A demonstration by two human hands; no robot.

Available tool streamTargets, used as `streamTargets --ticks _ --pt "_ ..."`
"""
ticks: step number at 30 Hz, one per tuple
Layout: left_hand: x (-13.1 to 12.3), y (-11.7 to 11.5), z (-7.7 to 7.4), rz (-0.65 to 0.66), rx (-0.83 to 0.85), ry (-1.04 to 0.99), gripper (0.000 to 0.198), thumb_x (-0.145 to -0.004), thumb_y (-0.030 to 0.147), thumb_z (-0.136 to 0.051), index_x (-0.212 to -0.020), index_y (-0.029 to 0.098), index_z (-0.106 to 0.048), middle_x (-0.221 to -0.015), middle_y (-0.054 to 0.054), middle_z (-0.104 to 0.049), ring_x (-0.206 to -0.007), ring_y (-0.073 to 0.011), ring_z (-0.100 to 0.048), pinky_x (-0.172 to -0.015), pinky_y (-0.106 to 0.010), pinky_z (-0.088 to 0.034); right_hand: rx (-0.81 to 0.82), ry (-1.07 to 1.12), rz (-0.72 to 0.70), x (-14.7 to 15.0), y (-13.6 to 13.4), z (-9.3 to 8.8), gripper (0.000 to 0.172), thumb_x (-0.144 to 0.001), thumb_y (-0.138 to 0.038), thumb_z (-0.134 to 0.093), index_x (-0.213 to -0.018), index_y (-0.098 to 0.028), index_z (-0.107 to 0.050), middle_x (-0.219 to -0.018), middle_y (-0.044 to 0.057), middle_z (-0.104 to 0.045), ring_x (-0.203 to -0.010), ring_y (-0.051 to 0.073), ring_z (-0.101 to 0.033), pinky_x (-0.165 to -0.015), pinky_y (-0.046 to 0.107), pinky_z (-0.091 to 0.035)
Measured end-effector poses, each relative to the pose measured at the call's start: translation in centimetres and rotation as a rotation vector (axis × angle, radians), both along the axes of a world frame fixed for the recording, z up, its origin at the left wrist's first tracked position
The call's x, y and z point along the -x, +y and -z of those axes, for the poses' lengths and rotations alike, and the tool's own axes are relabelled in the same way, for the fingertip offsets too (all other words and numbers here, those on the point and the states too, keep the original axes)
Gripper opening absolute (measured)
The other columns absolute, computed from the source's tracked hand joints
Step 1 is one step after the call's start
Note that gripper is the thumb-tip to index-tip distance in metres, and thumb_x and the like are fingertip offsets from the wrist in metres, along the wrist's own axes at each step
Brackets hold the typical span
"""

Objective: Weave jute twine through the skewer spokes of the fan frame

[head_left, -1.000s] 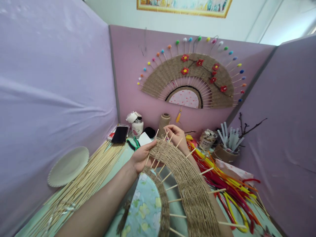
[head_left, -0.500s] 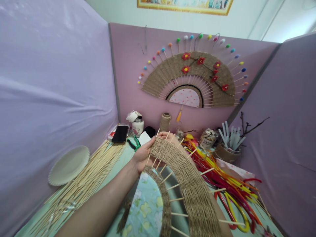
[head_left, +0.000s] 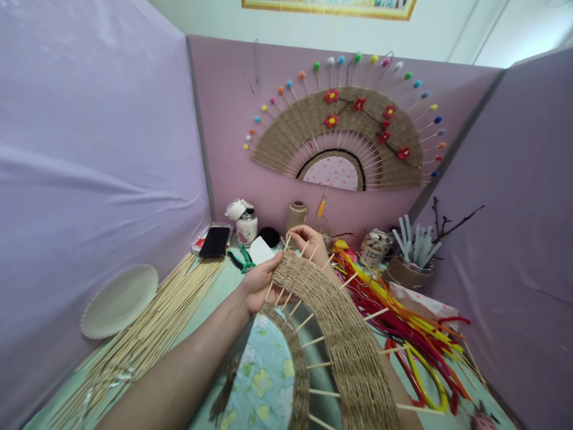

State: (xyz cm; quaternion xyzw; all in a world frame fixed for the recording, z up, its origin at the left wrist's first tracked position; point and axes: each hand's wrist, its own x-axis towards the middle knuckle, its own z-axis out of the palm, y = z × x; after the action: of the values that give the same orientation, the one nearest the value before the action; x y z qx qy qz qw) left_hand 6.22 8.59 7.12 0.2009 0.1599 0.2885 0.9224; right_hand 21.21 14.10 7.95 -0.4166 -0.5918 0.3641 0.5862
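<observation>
A half-round woven twine fan [head_left: 329, 310] on thin bamboo sticks is tilted in front of me, with blue floral cloth [head_left: 264, 376] at its inner part. My left hand [head_left: 261, 283] is closed around the fan's upper left end, thumb on the woven band. Behind the band, my right hand [head_left: 311, 242] reaches up past the top edge. Its fingertips are pinched together beside the tip of the endmost stick [head_left: 287, 243]; whatever lies between them is too small to make out. A brown tassel [head_left: 224, 391] hangs under the cloth part.
Loose bamboo sticks [head_left: 147, 322] and a scalloped plate [head_left: 120, 301] lie left. Behind are a phone [head_left: 215, 242], green-handled pliers [head_left: 242, 260], a jar [head_left: 246, 229] and a twine spool [head_left: 296, 216]. Coloured pipe cleaners [head_left: 394, 316] spread right. A finished fan [head_left: 286, 137] hangs on the back panel.
My right hand has risen from behind the band, its fingertips now pinched at the end stick's tip. The left hand keeps its hold. The view has shifted slightly.
</observation>
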Motion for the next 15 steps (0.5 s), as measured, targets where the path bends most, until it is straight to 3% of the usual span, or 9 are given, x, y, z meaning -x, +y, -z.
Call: streamTargets --ticks 9,15 --pt "0.1 0.3 0.6 0.024 -0.008 -0.025 0.028 -0.092 0.039 -0.047 -0.099 0.020 -0.066 -0.090 -0.009 -0.073 -0.084 -0.0257 -0.070 -0.075 -0.044 -0.053 -0.097 0.039 -0.028 -1.2 -0.3 0.0 0.017 -0.071 -0.034 -0.066 -0.077 -0.018 -0.064 -0.070 -0.001 -0.060 -0.064 0.013 -0.052 -0.062 0.026 -0.041" --pt "0.1 -0.2 -0.4 -0.018 -0.009 0.015 0.032 -0.094 0.040 -0.041 -0.098 0.019 -0.065 -0.087 -0.010 -0.072 -0.080 -0.0253 -0.070 -0.072 -0.043 -0.054 0.038 0.005 -0.240 -3.5 -1.7 -0.8 0.019 -0.070 -0.034 -0.071 -0.075 -0.017 -0.066 -0.066 -0.001 -0.059 -0.059 0.011 -0.049 -0.058 0.024 -0.038"
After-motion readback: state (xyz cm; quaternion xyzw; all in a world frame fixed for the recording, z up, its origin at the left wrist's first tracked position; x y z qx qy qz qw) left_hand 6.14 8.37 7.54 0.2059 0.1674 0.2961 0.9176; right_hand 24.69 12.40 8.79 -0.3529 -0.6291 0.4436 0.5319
